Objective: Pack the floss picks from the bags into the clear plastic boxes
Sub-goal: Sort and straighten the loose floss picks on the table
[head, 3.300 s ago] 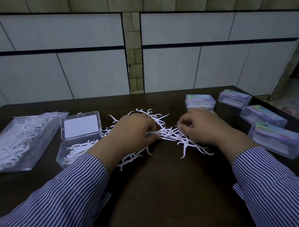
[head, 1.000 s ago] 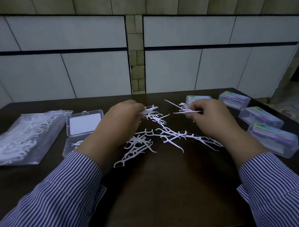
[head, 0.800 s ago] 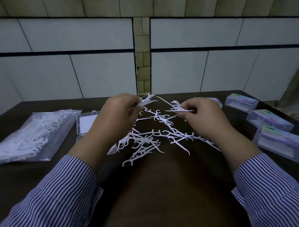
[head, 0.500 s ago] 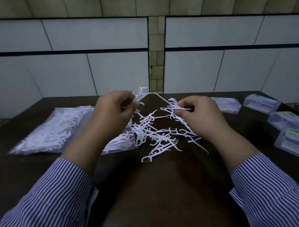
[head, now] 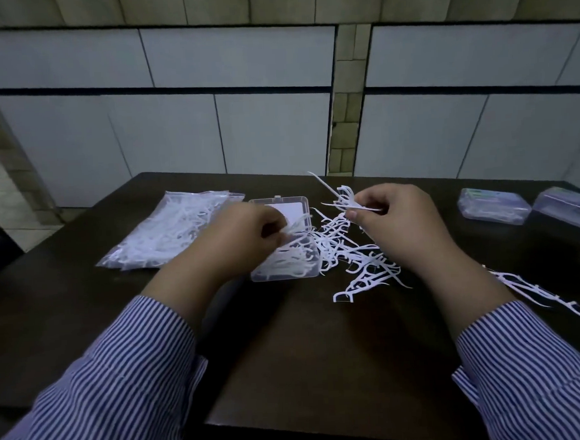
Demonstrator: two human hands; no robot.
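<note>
i see my left hand [head: 249, 235] over the open clear box [head: 285, 253], its fingers curled and pinching a small bunch of white floss picks [head: 297, 224] just above the box's tray. the tray already has picks lying in it, and its lid [head: 283, 208] stands open on the far side. my right hand [head: 398, 221] is raised over the table [head: 304, 352], thumb and fingers pinching another bundle of picks [head: 346, 199] that fans out up and to the left. between and below my hands a loose pile of picks [head: 360, 263] lies on the dark wood, touching the box's right edge, and a few more picks [head: 537, 292] trail off beside my right forearm. a clear bag of picks [head: 169, 235] lies flat to the left of the box. closed boxes [head: 494, 206] sit at the far right. both sleeves [head: 123, 386] are striped.
</note>
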